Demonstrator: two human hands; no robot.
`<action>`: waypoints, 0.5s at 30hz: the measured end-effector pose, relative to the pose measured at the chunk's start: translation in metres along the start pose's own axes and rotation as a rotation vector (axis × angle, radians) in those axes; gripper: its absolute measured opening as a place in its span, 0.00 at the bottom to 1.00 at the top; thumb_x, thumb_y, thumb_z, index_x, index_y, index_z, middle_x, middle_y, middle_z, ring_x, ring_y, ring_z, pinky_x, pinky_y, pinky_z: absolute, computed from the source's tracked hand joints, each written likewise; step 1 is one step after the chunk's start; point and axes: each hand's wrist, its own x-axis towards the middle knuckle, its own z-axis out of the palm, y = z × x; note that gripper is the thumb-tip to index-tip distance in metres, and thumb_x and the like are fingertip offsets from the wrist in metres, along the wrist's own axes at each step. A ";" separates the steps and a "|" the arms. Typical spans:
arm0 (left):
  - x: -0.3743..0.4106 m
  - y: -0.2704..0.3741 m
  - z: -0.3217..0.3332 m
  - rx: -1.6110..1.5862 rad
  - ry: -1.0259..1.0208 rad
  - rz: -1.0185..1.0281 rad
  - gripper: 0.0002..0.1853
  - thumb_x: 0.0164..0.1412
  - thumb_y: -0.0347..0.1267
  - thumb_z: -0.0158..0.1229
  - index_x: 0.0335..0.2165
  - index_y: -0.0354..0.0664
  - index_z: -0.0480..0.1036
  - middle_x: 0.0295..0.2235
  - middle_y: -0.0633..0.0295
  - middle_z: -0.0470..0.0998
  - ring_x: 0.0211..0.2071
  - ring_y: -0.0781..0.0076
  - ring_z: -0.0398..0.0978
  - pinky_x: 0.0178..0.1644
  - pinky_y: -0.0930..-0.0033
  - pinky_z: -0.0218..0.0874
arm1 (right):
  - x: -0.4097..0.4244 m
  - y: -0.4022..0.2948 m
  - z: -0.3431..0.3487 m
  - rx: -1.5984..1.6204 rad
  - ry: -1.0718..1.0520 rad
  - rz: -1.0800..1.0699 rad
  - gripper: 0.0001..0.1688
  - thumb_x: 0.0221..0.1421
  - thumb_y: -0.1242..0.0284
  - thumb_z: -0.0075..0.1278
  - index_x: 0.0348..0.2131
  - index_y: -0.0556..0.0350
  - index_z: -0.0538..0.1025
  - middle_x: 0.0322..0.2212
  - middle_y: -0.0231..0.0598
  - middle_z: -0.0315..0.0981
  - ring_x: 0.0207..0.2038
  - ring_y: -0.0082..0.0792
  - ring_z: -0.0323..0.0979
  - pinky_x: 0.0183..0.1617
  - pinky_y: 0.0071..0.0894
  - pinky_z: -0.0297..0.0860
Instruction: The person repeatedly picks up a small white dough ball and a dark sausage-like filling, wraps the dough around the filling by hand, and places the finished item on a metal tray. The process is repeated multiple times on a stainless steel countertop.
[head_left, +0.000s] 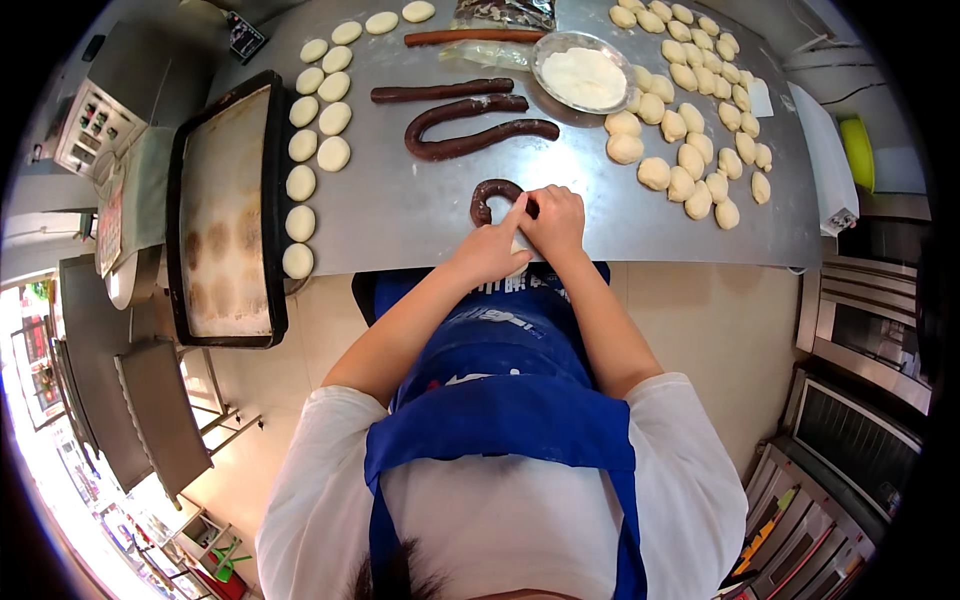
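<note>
Both my hands meet at the near edge of the metal table. My right hand (556, 217) is curled at the end of a short curved rope of dark brown filling (487, 195); the fingertips are partly hidden. My left hand (491, 247) points its index finger at the same end, with a pale piece of dough (519, 261) partly showing beneath it. Beyond them lie a U-shaped dark rope (442, 146) and a straighter one (442, 91). Flattened pale dough rounds (334, 154) stand in rows at the left, and dough balls (681, 184) lie in a group at the right.
A bowl of white flour (583, 79) sits at the back, beside a clear plastic bag (487, 54) and a reddish-brown rolling pin (472, 37). A black-rimmed baking tray (279, 225) adjoins the table's left side. A white scraper (760, 97) lies near the dough balls.
</note>
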 end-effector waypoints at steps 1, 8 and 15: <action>0.002 0.003 -0.001 0.024 -0.017 -0.018 0.51 0.54 0.41 0.60 0.69 0.52 0.40 0.32 0.39 0.80 0.35 0.39 0.79 0.43 0.50 0.69 | -0.001 0.000 -0.003 -0.007 0.000 -0.018 0.10 0.42 0.64 0.62 0.22 0.50 0.79 0.22 0.35 0.73 0.28 0.41 0.72 0.35 0.42 0.65; 0.008 0.004 0.004 0.201 -0.029 -0.031 0.49 0.53 0.36 0.55 0.69 0.54 0.41 0.32 0.40 0.80 0.33 0.42 0.80 0.45 0.51 0.71 | 0.000 0.002 -0.022 0.071 -0.199 0.052 0.12 0.43 0.64 0.61 0.21 0.55 0.79 0.21 0.37 0.73 0.27 0.44 0.73 0.32 0.42 0.69; 0.001 0.004 -0.017 -0.239 -0.128 -0.074 0.44 0.57 0.39 0.59 0.68 0.48 0.49 0.37 0.44 0.80 0.32 0.57 0.81 0.41 0.62 0.72 | -0.004 0.021 -0.044 0.867 -0.239 0.799 0.20 0.60 0.56 0.52 0.28 0.54 0.77 0.18 0.28 0.67 0.21 0.25 0.66 0.25 0.26 0.64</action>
